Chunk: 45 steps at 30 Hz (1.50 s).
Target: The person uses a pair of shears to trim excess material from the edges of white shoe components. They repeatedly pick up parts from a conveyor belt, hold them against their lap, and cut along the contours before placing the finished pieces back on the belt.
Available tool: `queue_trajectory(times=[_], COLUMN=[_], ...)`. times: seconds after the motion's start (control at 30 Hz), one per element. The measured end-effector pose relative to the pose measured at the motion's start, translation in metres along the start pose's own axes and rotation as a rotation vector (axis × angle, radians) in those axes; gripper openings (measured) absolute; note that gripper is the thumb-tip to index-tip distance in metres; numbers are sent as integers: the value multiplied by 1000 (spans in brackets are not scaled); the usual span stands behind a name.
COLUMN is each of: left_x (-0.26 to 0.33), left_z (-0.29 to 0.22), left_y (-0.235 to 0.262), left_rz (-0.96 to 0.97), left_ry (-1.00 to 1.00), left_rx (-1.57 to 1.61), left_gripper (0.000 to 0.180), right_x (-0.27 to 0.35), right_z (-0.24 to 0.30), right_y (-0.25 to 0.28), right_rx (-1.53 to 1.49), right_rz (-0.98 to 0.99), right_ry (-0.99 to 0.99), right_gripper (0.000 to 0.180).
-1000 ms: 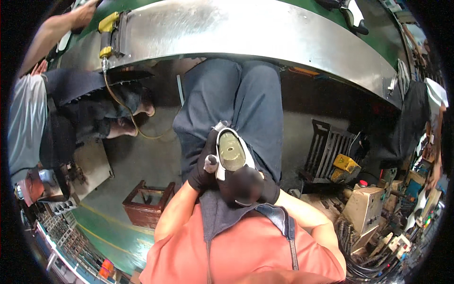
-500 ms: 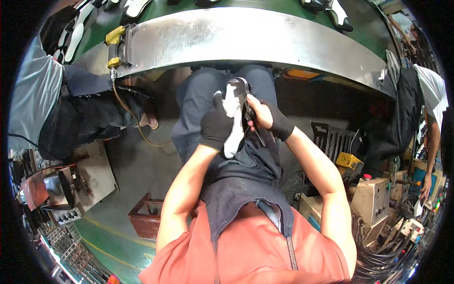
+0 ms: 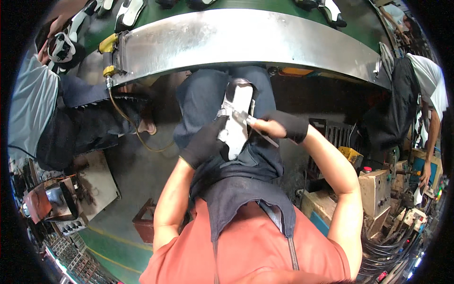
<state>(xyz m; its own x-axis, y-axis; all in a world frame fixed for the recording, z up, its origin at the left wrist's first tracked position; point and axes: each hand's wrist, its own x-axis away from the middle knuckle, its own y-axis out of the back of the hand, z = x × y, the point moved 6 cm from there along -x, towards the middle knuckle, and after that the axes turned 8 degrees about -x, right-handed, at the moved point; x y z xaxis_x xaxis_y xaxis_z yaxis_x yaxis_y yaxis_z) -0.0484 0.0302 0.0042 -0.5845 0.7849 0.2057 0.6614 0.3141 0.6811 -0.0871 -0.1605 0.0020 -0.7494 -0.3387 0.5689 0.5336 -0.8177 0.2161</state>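
Observation:
A white and black shoe upper (image 3: 242,97) lies on my lap between my thighs, its long white side facing up and its black rounded end away from me. My left hand (image 3: 205,142), in a black glove, grips the shoe's left edge with its fingers wrapped round the side. In my right hand (image 3: 276,127), which wears a black cover leaving the fingers bare, is a metal hand tool (image 3: 242,116). The tool's blunt head meets the middle of the shoe, and a thin shank shows below my fingers. Blur hides its exact kind.
A metal-edged bench (image 3: 227,35) with a green belt (image 3: 255,4) curves ahead, carrying several shoes. A yellow air stapler (image 3: 109,57) with a hose sits at its left end. People (image 3: 35,90) work on both sides. Right stands a machine control box (image 3: 376,189); left, a brown stool (image 3: 143,222).
The shoe has turned so its white side faces up. My right hand has moved from the shoe's edge, bringing the tool's head onto it. At left, a person now holds a shoe.

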Motion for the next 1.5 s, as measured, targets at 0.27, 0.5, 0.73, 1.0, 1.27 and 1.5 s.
queue_trajectory(times=[0.27,0.5,0.73,1.0,1.27,1.5], left_x=[-47,-64,-23,30,-1,16], left_z=[41,20,13,10,80,120], left_y=[-37,-26,-47,-79,-151,-210], left_rz=[-359,-290,-335,-8,-537,33], left_ry=[208,480,-19,100,282,141], left_rx=[432,103,501,1351,677,843], left_gripper=[52,62,73,47,46,46], right_x=[4,38,22,23,42,45], right_z=[-16,34,5,3,-26,94], right_y=[-43,30,-26,-42,-36,-45], right_rx=[-38,457,94,214,74,553], right_rz=[-294,-56,-213,128,-60,-200], right_ry=[31,-37,273,2,-84,521], right_gripper=[46,52,38,49,53,46])
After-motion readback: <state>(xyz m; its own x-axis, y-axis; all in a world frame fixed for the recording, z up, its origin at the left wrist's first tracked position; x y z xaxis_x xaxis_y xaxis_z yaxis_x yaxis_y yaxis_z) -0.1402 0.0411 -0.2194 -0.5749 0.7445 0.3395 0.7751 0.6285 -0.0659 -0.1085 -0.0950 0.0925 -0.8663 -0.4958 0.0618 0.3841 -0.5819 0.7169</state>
